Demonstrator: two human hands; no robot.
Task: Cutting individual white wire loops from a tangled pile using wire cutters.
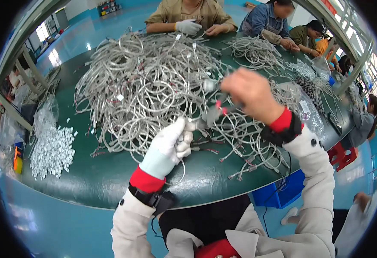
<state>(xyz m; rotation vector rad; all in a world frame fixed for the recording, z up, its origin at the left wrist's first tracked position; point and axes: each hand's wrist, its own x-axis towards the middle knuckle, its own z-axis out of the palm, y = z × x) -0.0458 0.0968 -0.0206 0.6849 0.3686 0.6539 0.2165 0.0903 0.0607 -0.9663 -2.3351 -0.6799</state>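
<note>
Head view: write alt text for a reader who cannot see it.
A person's gloved left hand and bare right hand grip one grey cable between them above a big pile of coiled grey cables on a dark green table. Other workers sit along the far edge.

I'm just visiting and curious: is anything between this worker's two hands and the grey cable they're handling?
Nothing visible. The gloved left hand already grips the grey cable, and the bare right hand pinches it above the cable pile.

Grey cable loops lie on a dark green table.
</note>
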